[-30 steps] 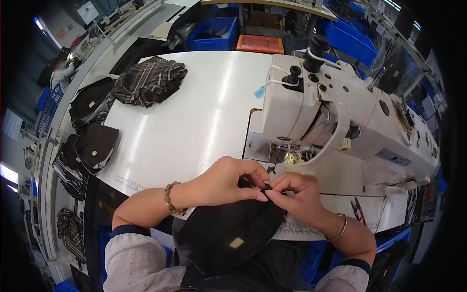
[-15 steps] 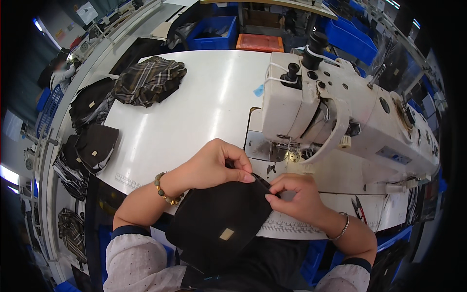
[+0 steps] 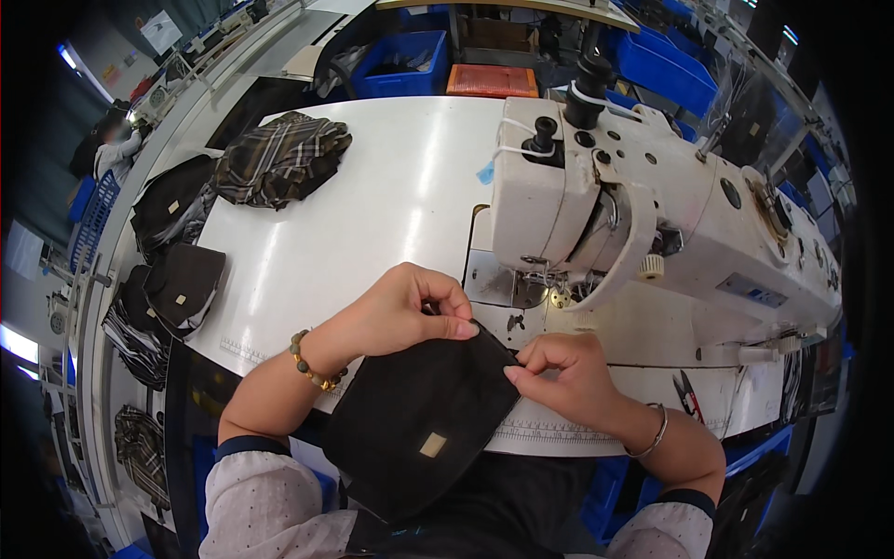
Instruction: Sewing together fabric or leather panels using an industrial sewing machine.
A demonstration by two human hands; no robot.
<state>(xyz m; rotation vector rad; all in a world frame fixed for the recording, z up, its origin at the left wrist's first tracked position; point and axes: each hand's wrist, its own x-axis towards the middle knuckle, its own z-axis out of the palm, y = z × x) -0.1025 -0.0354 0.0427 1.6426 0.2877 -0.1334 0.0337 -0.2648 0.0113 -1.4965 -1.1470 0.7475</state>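
A black fabric piece (image 3: 410, 410) with a small beige label (image 3: 432, 444) hangs between my hands at the table's near edge. My left hand (image 3: 410, 312) pinches its upper edge between thumb and fingers. At the right corner of the same edge, my right hand (image 3: 563, 373) grips the cloth with thumb and forefinger. The edge between the two hands is drawn fairly straight. Just beyond my hands stands a white sewing machine (image 3: 670, 205), its needle area (image 3: 551, 284) apart from the cloth.
Crumpled plaid cloth (image 3: 284, 158) lies on the white table (image 3: 391, 205) at the far left. Stacked black pieces (image 3: 184, 284) with similar labels sit along the left edge. Thread snips (image 3: 687, 399) rest right of my right hand. Blue bins (image 3: 400, 65) stand behind the table.
Both hands keep their pinch on the black fabric piece. The cloth's edge between them looks straighter, and its body hangs a little flatter. The whole view has shifted slightly.
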